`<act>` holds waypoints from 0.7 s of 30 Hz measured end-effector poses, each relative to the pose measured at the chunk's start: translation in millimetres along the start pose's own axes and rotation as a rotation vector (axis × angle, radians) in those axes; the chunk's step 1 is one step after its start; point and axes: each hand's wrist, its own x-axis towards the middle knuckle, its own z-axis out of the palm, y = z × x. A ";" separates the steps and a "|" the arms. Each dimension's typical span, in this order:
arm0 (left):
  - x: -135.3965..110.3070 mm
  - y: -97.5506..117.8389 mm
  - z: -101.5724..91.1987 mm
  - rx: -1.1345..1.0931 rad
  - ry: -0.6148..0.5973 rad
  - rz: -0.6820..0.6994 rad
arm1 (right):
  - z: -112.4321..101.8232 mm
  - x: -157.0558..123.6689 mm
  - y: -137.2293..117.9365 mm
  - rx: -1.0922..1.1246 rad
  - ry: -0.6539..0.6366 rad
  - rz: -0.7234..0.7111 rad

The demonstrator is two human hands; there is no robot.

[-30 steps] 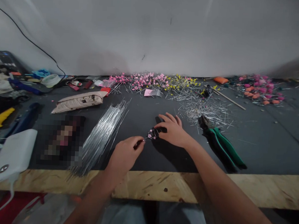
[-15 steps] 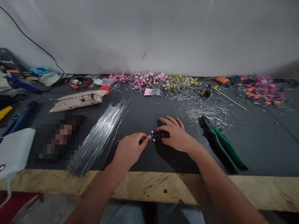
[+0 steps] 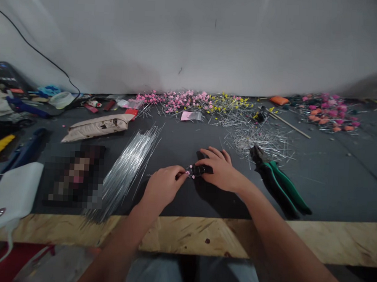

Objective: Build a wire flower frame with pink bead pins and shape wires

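My left hand (image 3: 162, 186) is closed in a pinch, thumb and forefinger on a small pink-tipped wire (image 3: 187, 173). A thin wire end sticks out to the left behind that hand. Facing it, my right hand (image 3: 221, 170) grips a small black piece (image 3: 198, 171) between thumb and forefinger, its other fingers loosely bent above. Fine wires and a few pink bits lie over the black piece; its exact kind is unclear, and its right end is partly hidden by my fingers. Both hands work low over the dark tabletop (image 3: 178, 144).
Straight silver wires (image 3: 127, 163) lie in a bundle at left. Green-handled pliers (image 3: 284, 186) rest at right, near loose short wires (image 3: 261, 140). Pink-tipped stems (image 3: 184, 101), yellow-tipped stems (image 3: 231, 103) and pink-orange ones (image 3: 329, 112) line the back. A white power bank (image 3: 13, 195) sits front left.
The view has shifted very slightly. Both hands keep nearly the same place and grip on the small black piece and pink-tipped wire.
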 end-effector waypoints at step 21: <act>1.2 4.3 -7.6 0.039 -0.119 -0.008 | -0.6 -0.7 -1.3 0.037 -0.009 0.014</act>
